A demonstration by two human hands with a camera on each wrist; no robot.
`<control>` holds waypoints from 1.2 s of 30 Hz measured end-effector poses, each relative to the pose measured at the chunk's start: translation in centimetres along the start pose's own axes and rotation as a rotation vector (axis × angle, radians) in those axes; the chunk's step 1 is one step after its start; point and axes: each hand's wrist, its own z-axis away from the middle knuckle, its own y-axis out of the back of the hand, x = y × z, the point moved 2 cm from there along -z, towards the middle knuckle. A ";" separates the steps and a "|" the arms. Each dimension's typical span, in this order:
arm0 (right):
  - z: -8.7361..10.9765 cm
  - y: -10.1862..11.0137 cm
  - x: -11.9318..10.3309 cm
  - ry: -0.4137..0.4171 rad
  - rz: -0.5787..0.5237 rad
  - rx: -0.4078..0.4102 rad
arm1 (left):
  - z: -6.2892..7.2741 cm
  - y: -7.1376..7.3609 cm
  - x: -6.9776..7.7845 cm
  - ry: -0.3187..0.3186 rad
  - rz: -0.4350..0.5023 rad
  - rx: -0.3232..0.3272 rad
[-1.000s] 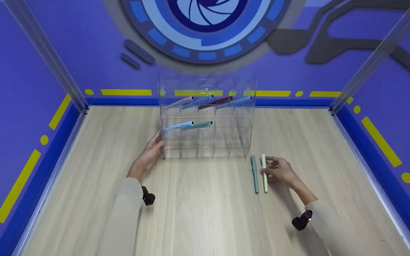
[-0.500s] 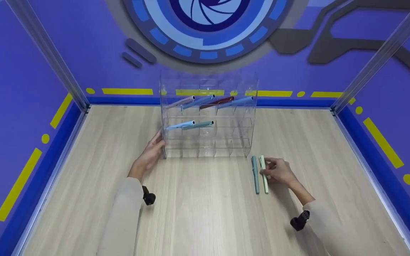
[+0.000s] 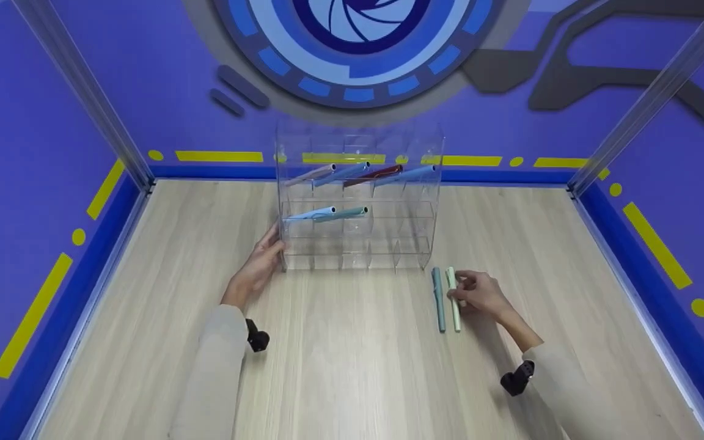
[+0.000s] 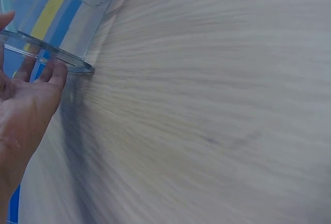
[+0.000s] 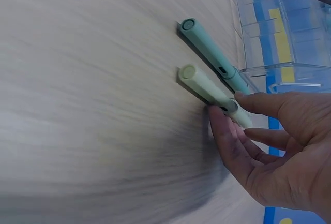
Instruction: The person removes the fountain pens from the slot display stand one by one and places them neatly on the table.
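Two arms reach forward, well apart, bare from the wrists on. The left arm (image 3: 212, 366), in a pale sleeve (image 3: 210, 391), stretches almost straight ahead; the left hand (image 3: 258, 267), farther forward of the two, grips with thumb (image 4: 6, 20) opposite fingers (image 4: 58, 74). The right arm (image 3: 572, 385), sleeved alike, slants inward from the lower right. The right hand (image 3: 479, 292) bends in a pinch, thumb and fingertips (image 5: 213, 112) close together, its palm (image 5: 289, 175) visible from the wrist.
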 end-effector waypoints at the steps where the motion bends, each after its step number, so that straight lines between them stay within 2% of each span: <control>1: 0.0 0.2 0.0 0.002 0.015 0.002 | 0.0 0.0 0.0 -0.001 0.001 0.002; 4: 0.1 0.7 -0.3 0.014 0.024 0.000 | -0.1 -0.1 0.0 0.000 -0.004 0.007; 11: 0.5 1.5 -0.8 0.009 -0.153 -0.018 | -0.5 -0.1 -0.2 0.009 -0.016 0.009; 17: 0.2 1.3 -1.8 0.048 -0.236 0.004 | -0.4 -0.1 -0.4 0.004 -0.006 0.007; 23: -0.9 0.3 -4.4 0.110 -0.385 -0.028 | -0.3 0.1 -0.4 -0.010 -0.011 0.005; 30: -1.5 -1.4 -8.3 0.178 -0.483 -0.041 | -0.3 0.0 -0.6 0.002 0.000 -0.004; 36: -2.5 -3.1 -11.8 0.286 -0.565 -0.028 | -0.3 0.0 -0.4 0.006 0.023 -0.001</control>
